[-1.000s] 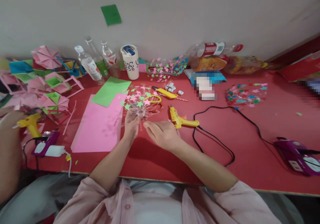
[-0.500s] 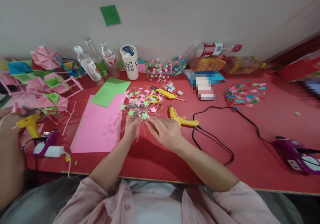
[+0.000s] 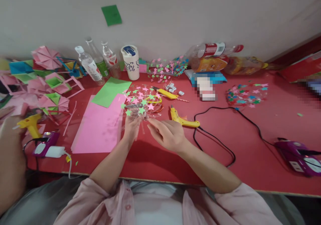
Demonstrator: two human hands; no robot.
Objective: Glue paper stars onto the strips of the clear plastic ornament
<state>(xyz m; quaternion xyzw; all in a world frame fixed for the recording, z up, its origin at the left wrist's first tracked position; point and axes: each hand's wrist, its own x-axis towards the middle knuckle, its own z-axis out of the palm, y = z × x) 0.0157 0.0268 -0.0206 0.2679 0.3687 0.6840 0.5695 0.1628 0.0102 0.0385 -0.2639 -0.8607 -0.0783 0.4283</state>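
Note:
A clear plastic piece dotted with pink and green stars point(image 3: 139, 99) is in front of me, above the red table. My left hand point(image 3: 132, 126) grips its near edge from the left. My right hand point(image 3: 167, 133) has its thumb and forefinger pinched together at the same edge; whatever sits between those fingertips is too small to make out. Just right of that hand lies a yellow hot glue gun point(image 3: 183, 119). Behind the starred piece are yellow scissor handles point(image 3: 156, 99), partly covered, and a yellow utility knife point(image 3: 167, 93).
Pink paper point(image 3: 97, 131) and a green sheet point(image 3: 111, 92) lie to the left. Bottles and a white cup point(image 3: 130, 66) stand by the wall. Another starred piece point(image 3: 245, 94) and a purple power strip point(image 3: 298, 156) are at right. A co-worker's arm point(image 3: 11, 158) shows at far left.
The starred piece has turned slightly in my left hand, its stars shifting left. My right hand has moved a little right, its fingertips drawing slightly off the near star.

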